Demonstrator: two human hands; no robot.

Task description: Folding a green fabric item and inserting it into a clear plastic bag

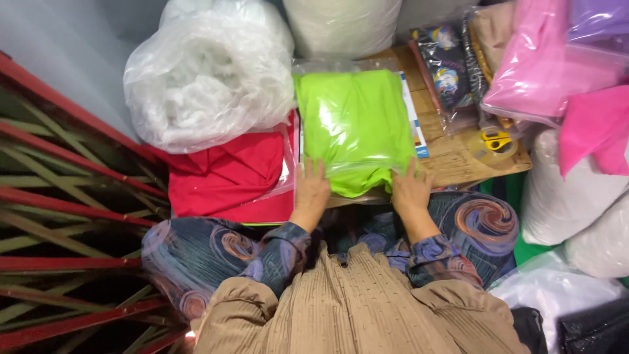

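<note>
A clear plastic bag holding bright green fabric lies on a low wooden table in front of me. My left hand rests flat on the bag's near left corner, fingers spread. On the near right corner lies my right hand, also flat with fingers apart. Neither hand grips anything. A little green cloth bulges from the bag's open near end between my hands.
Red fabric in a clear bag sits to the left, under a large bag of white stuffing. Yellow-handled scissors lie on the table's right. Pink bagged fabrics and white sacks crowd the right; red metal bars line the left.
</note>
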